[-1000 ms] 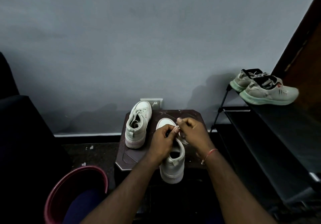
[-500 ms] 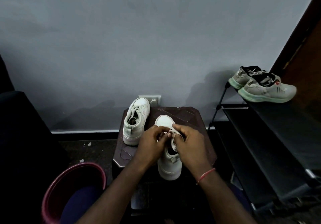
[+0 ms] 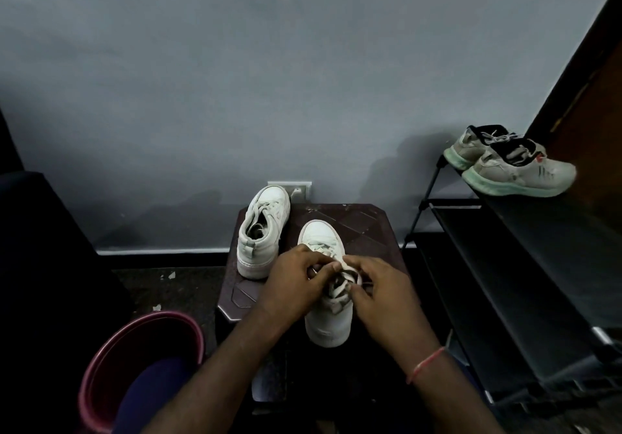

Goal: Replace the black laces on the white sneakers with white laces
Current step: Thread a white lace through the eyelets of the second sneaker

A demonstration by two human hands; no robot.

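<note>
Since the near sneaker (image 3: pixel 328 322) points away, I judge its eyelets easy to reach. Fingers (image 3: pixel 318 266) of my left hand (image 3: pixel 296 282) and right hand (image 3: pixel 380 292) pinch the white lace (image 3: pixel 340 288)

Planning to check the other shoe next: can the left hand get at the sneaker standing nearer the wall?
Probably yes. The far sneaker stands just beyond the left hand with nothing between them, but its grip is busy on the white lace.
</note>
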